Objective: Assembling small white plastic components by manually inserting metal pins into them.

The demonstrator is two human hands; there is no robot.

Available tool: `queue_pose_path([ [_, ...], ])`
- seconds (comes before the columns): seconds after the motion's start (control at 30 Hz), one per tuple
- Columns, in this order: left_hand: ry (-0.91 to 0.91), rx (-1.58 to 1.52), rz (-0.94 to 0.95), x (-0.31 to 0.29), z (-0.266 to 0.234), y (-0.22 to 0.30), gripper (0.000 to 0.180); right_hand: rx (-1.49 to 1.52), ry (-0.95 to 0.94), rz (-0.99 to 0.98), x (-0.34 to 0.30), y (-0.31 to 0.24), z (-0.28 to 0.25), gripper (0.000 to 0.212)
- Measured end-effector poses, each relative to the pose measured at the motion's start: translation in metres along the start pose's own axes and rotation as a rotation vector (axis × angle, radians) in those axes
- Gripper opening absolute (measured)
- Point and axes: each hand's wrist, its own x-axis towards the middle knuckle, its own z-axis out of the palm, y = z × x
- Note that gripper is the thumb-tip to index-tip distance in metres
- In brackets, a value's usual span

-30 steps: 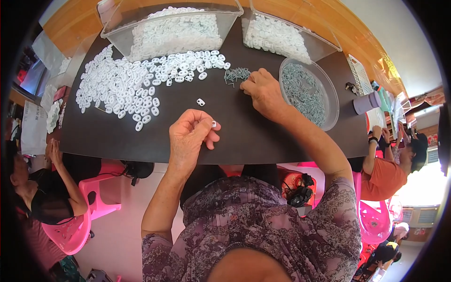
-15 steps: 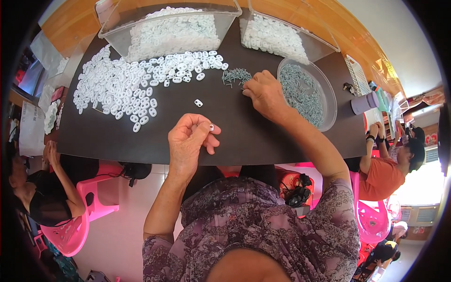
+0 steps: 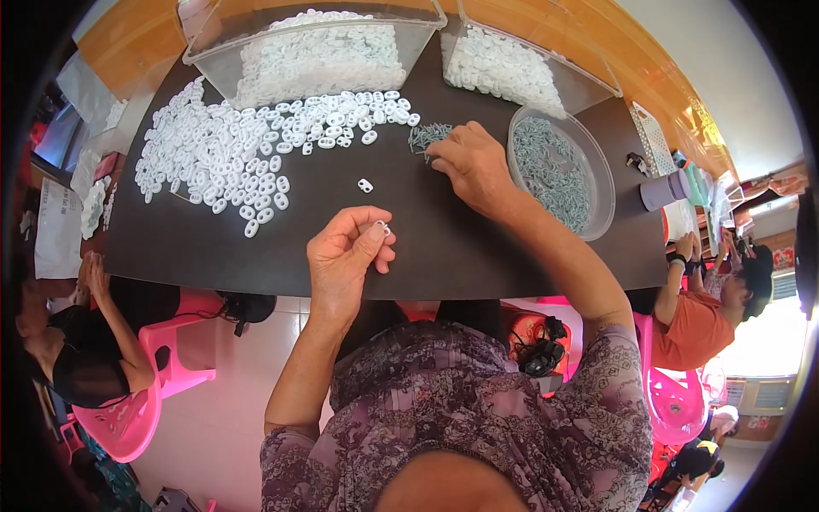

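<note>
Head view shows, at the left edge, a person in dark clothes [image 3: 94,350] who sits on a pink chair [image 3: 141,418] beside the dark table [image 3: 213,264]. Next to the right, on the table, a wide pile of white oval pieces [image 3: 205,149] is spread, and many of them have two holes. Behind this pile stands a clear box [image 3: 213,72], filled with more such white pieces.

Then comes the left hand [image 3: 341,256], above the near part of the table. It is grasping one small white piece [image 3: 383,229] between the thumb and the bent fingers. A single loose piece [image 3: 365,185] lies on the table just beyond this hand, apart from the pile.

Farther right is a small heap of grey pins [image 3: 426,136]. At its near edge is the right hand [image 3: 478,166], with its fingers bent and the fingertips brought together; I cannot tell if they grasp a pin. Behind stands a second clear box [image 3: 589,85] with white pieces, and just beside the right hand is a round clear tub [image 3: 610,205] containing many grey pins. A purple-grey cup [image 3: 664,191] follows, and last a person in orange [image 3: 704,324].
</note>
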Motion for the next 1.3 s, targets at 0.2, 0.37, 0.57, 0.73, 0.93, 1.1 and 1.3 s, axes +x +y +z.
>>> queue_pose_path([
  [0.2,0.032,-0.053,0.025,0.0,-0.001,-0.003,0.019,-0.046,-0.018,-0.046,0.004,0.005,0.01,0.017],
  [0.37,0.033,-0.057,0.033,-0.001,-0.002,-0.004,0.02,-0.013,0.013,-0.024,0.002,0.001,0.007,0.018],
  [0.57,0.029,-0.052,0.033,-0.001,-0.001,-0.003,0.019,-0.001,-0.01,-0.013,0.0,0.004,0.007,0.017],
  [0.73,0.02,-0.036,0.034,-0.001,-0.001,-0.003,0.02,-0.027,-0.048,-0.041,0.001,0.01,0.011,0.013],
  [0.93,0.06,-0.037,0.04,-0.002,0.003,-0.001,0.02,-0.062,-0.064,-0.149,0.008,0.002,0.004,0.011],
  [1.1,0.098,-0.033,0.007,-0.003,0.001,-0.002,0.02,0.097,0.011,-0.118,-0.003,-0.016,0.005,0.012],
  [1.3,0.066,-0.093,0.028,-0.003,0.004,0.002,0.014,0.587,-0.126,0.303,-0.004,-0.068,-0.024,0.01],
])
